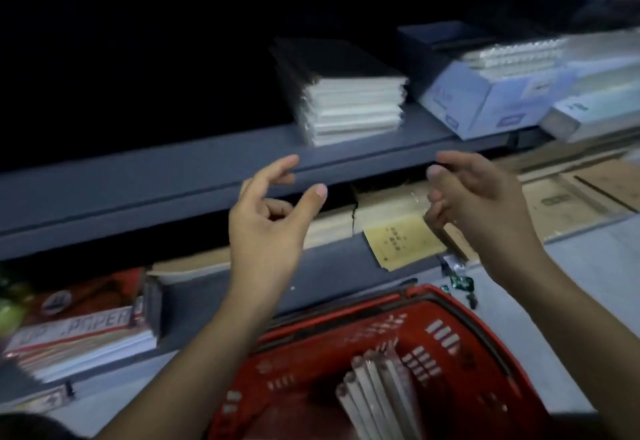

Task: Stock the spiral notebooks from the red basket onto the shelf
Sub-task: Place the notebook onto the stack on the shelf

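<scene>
A stack of several dark-covered spiral notebooks (346,96) lies on the grey shelf (173,176), near its front edge. Below it, my left hand (270,225) and my right hand (485,207) hover in front of the shelf lip, palms facing each other, fingers apart, holding nothing. Both hands are a short way below and in front of the stack, not touching it. The red basket (311,370) sits on the floor under my forearms. Several more notebooks (377,394) stand on edge inside it.
Pale blue boxes of spiral notebooks (491,93) fill the shelf to the right of the stack. The lower shelf holds brown paper pads (401,242) and cardboard packs (568,197). Paper reams (83,335) are piled at lower left. The shelf's left part is dark.
</scene>
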`<move>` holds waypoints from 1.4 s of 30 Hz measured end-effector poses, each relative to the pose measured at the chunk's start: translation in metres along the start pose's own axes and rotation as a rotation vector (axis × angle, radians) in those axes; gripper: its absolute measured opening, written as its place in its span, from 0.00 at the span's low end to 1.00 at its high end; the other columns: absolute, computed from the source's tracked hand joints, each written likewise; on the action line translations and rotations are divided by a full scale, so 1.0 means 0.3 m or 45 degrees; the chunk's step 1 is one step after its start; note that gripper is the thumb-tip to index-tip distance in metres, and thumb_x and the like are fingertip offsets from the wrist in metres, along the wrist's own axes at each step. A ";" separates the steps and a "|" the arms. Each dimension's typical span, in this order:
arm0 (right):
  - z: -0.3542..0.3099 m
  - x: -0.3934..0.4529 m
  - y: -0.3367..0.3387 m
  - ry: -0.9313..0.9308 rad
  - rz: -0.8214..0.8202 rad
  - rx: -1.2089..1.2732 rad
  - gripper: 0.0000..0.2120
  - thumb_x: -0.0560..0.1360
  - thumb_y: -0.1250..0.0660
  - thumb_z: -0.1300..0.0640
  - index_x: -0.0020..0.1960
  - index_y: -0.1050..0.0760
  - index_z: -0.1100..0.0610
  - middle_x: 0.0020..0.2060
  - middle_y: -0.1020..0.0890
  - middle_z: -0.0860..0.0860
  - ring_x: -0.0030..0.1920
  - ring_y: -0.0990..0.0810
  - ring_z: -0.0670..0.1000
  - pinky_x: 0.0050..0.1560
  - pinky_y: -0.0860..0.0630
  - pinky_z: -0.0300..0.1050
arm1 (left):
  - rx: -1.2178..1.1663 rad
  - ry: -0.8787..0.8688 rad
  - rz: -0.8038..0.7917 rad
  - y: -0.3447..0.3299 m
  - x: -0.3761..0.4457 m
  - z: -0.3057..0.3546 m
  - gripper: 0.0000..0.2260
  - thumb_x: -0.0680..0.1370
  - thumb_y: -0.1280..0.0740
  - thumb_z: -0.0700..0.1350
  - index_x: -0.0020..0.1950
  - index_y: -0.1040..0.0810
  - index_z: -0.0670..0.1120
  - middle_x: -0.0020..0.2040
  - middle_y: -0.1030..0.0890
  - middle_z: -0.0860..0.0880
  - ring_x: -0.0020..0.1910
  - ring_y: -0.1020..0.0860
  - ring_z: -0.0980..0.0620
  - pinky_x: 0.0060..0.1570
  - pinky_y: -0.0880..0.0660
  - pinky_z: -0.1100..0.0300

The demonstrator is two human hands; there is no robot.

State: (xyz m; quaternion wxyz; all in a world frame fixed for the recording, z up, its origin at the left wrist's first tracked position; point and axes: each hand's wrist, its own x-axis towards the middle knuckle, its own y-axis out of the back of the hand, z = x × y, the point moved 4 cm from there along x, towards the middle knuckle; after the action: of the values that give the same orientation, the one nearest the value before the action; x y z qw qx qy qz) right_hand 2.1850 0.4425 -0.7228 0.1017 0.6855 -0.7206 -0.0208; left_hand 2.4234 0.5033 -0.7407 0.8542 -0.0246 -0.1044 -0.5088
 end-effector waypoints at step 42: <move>0.109 -0.480 0.289 -0.667 -0.395 -0.036 0.22 0.69 0.34 0.60 0.59 0.22 0.70 0.56 0.17 0.65 0.57 0.19 0.66 0.65 0.28 0.64 | -0.102 0.478 -0.731 -0.100 -0.545 -0.240 0.11 0.73 0.24 0.44 0.50 0.24 0.54 0.48 0.15 0.50 0.50 0.16 0.49 0.51 0.19 0.52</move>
State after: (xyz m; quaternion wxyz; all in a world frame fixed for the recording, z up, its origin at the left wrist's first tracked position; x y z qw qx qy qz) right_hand 2.0998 0.5871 -0.7572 -0.0825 0.7571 -0.6087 -0.2222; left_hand 2.3328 0.6196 -0.8462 0.6788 0.0663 0.0722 -0.7278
